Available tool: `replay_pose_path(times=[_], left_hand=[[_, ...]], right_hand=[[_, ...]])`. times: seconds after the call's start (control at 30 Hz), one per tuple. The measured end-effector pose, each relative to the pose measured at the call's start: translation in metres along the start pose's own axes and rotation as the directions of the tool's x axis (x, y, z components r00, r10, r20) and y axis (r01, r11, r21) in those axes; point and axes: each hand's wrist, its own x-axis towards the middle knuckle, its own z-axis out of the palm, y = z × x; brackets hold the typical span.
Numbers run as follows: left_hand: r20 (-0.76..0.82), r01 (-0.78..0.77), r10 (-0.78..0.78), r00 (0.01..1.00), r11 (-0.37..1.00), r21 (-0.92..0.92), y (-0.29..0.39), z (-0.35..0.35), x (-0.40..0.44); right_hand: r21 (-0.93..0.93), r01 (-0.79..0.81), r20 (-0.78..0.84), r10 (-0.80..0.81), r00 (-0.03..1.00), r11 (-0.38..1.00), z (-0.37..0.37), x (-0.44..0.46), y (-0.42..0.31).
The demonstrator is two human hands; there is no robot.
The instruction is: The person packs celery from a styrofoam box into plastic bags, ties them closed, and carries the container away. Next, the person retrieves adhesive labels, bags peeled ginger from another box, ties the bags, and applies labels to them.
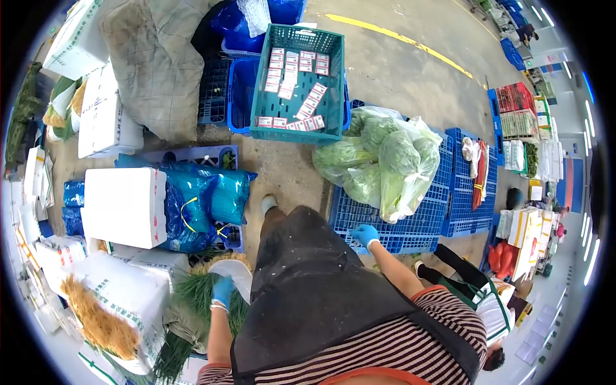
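Right hand (366,235): gloved in blue, released, fingers extended above the blue pallet (410,242), near the bagged greens (385,154). Contact with the pallet cannot be determined. Left hand (222,292): also gloved, beside the green stalks (192,289) and a white curved item (240,277); whether it grips either cannot be told.

The bagged greens lie in clear plastic on the far part of the pallet. A green crate (333,90) with red-and-white labels (310,102) sits on blue bins (242,96) ahead, just beside the greens.

Obstructions, left side: white foam box (124,208), blue bags (212,199) with yellow ties, and a grey cloth (154,64) farther forward. Right side: a second pallet (471,221) adjoins the first; a person (494,308) in green straps stands near its close end.
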Motion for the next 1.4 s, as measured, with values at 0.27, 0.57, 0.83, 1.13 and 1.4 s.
replay_pose_path(times=[0.27,0.57,0.83,1.13,1.4], left_hand=[[0.232,0.258,-0.427,0.874,0.002,-0.966,-0.002,-0.183,0.134],[0.304,0.371,-0.276,0.912,0.239,-0.897,0.078,-0.162,0.212],[0.550,0.576,-0.257,0.795,0.030,-0.817,0.136,-0.184,0.264],[0.602,0.620,-0.233,0.764,0.004,-0.784,0.171,-0.219,0.329],[0.586,0.603,-0.225,0.779,0.009,-0.798,0.187,-0.218,0.349]], right_hand=[[0.577,-0.172,-0.029,0.230,0.973,0.799,-0.001,0.028,-0.095],[0.095,0.320,-0.499,-0.233,0.835,0.943,-0.071,0.230,-0.286],[-0.051,0.097,-0.631,-0.107,0.769,0.994,-0.121,0.412,-0.305],[0.342,0.127,-0.443,0.041,0.896,0.931,-0.107,0.454,-0.290],[-0.107,0.514,-0.462,-0.501,0.732,0.851,-0.077,0.428,-0.386]])
